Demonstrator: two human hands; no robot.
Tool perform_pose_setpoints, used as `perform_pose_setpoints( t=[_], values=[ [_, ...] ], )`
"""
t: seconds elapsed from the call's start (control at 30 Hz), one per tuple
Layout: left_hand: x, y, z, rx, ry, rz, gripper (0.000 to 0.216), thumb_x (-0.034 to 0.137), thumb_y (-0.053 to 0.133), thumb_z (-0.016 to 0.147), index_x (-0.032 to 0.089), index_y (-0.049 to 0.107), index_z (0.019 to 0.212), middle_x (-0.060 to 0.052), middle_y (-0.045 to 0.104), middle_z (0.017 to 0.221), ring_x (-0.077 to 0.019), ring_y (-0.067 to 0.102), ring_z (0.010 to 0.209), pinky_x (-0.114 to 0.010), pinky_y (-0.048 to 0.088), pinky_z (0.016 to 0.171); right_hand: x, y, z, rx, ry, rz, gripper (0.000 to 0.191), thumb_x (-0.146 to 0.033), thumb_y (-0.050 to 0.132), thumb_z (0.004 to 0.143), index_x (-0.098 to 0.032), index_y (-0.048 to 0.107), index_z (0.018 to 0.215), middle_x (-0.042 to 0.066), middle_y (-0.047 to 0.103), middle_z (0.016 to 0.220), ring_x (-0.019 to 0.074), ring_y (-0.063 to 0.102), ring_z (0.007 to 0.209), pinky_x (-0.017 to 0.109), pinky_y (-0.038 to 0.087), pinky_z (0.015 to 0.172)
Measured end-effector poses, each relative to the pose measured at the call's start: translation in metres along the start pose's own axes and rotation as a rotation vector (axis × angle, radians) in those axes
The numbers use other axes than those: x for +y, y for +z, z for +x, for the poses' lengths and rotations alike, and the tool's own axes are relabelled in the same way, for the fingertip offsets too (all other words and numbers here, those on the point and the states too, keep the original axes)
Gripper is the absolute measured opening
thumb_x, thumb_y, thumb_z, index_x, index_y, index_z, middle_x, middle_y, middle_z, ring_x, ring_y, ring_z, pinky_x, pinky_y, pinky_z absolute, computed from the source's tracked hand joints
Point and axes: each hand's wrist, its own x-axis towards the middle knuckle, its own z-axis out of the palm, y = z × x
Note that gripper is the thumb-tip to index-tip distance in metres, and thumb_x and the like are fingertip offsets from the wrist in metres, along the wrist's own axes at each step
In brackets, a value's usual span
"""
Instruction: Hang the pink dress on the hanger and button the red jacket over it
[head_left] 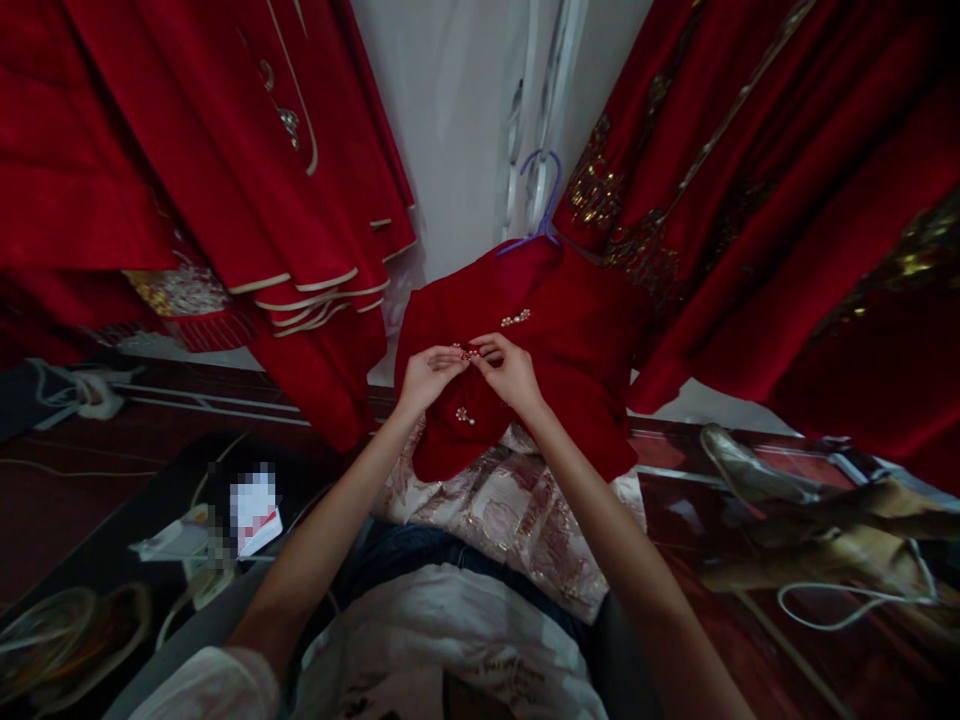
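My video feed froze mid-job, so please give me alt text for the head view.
The left hand and right hand meet, appearing to pinch a small beaded ornament on a red garment with a purple hanger at its neck. Pale patterned cloth shows beneath it; more red garments hang on both sides.

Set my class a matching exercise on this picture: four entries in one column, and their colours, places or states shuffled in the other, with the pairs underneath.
Column one
1. Hanger
2. Patterned fabric
3. Left hand and right hand
4. White shirt

Column two
A. Together at a small beaded ornament
B. Worn by the person, with dark print on its front
C. Purple, at the neck of the red garment
D. Across the lap, partly under the red garment

Right pairs: 1-C, 2-D, 3-A, 4-B
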Motion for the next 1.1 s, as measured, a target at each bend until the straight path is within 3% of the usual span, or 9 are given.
perform_pose_setpoints(
  t=[0.33, 0.53, 0.7, 0.77, 0.83, 0.87, 0.97, 1.1],
  values=[
    [-0.008, 0.002, 0.004, 0.055, 0.032, 0.042, 0.024, 0.027, 0.078, 0.062, 0.012, 0.072, 0.080, -0.008, 0.075, 0.084, -0.0156, 0.069, 0.074, -0.035, 0.055, 0.084, -0.006, 0.010, -0.003, 0.070, 0.007, -0.142, 0.020, -0.024, 0.054, 0.087, -0.024, 0.063, 0.105, 0.002, 0.068, 0.092, 0.0139, 0.063, 0.077, 0.027, 0.049, 0.074],
    [-0.009, 0.000, 0.004, 0.012, 0.086, 0.093, 0.017, 0.021, 0.073, 0.067, 0.012, 0.068, 0.081, -0.007, 0.072, 0.083, -0.0139, 0.067, 0.075, -0.032, 0.054, 0.082, -0.007, 0.012, 0.001, 0.080, -0.007, -0.123, 0.022, -0.022, 0.056, 0.085, -0.021, 0.062, 0.105, 0.003, 0.067, 0.089, 0.0137, 0.064, 0.075, 0.027, 0.050, 0.076],
    [0.000, -0.005, -0.034, -0.002, 0.191, 0.295, 0.039, 0.018, 0.071, 0.070, 0.018, 0.060, 0.108, -0.004, 0.065, 0.091, -0.0117, 0.062, 0.078, -0.025, 0.053, 0.071, 0.001, -0.027, -0.028, -0.097, 0.057, 0.152, 0.020, -0.028, 0.058, 0.085, -0.019, 0.064, 0.102, 0.005, 0.071, 0.099, 0.0136, 0.068, 0.084, 0.027, 0.054, 0.077],
    [0.002, -0.007, -0.059, -0.075, 0.245, 0.443, 0.029, 0.018, 0.066, 0.076, 0.021, 0.062, 0.104, -0.003, 0.062, 0.094, -0.0119, 0.061, 0.081, -0.025, 0.052, 0.073, -0.002, -0.052, -0.046, -0.161, 0.111, 0.125, 0.019, -0.030, 0.057, 0.087, -0.020, 0.065, 0.101, 0.005, 0.071, 0.099, 0.0147, 0.068, 0.086, 0.028, 0.055, 0.076],
    [0.001, -0.008, -0.083, -0.183, 0.220, 0.559, 0.022, 0.015, 0.062, 0.078, 0.022, 0.064, 0.099, -0.003, 0.059, 0.097, -0.0127, 0.061, 0.081, -0.027, 0.054, 0.074, -0.010, -0.072, -0.059, -0.265, 0.135, 0.002, 0.014, -0.028, 0.061, 0.084, -0.020, 0.067, 0.093, 0.004, 0.072, 0.087, 0.0151, 0.068, 0.076, 0.029, 0.054, 0.072],
    [-0.001, -0.007, -0.092, -0.214, 0.197, 0.604, 0.024, 0.013, 0.061, 0.077, 0.022, 0.063, 0.100, -0.003, 0.058, 0.100, -0.0133, 0.061, 0.082, -0.028, 0.054, 0.075, -0.014, -0.078, -0.063, -0.197, 0.108, -0.034, 0.014, -0.029, 0.059, 0.086, -0.021, 0.067, 0.095, 0.004, 0.072, 0.090, 0.0152, 0.068, 0.078, 0.030, 0.054, 0.074],
    [-0.013, -0.003, -0.109, -0.192, 0.178, 0.725, 0.045, 0.008, 0.061, 0.074, 0.023, 0.056, 0.115, -0.005, 0.051, 0.109, -0.0154, 0.062, 0.086, -0.034, 0.056, 0.082, -0.020, -0.082, -0.068, -0.152, 0.073, -0.099, 0.016, -0.031, 0.057, 0.088, -0.022, 0.064, 0.098, 0.005, 0.069, 0.091, 0.0160, 0.066, 0.082, 0.032, 0.052, 0.077],
    [-0.027, 0.001, -0.106, -0.131, 0.261, 0.861, 0.048, 0.006, 0.054, 0.079, 0.026, 0.052, 0.123, -0.005, 0.045, 0.110, -0.0152, 0.060, 0.085, -0.033, 0.055, 0.082, 0.004, -0.065, -0.069, -0.270, 0.129, -0.232, 0.031, -0.027, 0.068, 0.077, -0.019, 0.059, 0.105, 0.007, 0.064, 0.096, 0.0177, 0.062, 0.085, 0.033, 0.051, 0.077]
  ],
)
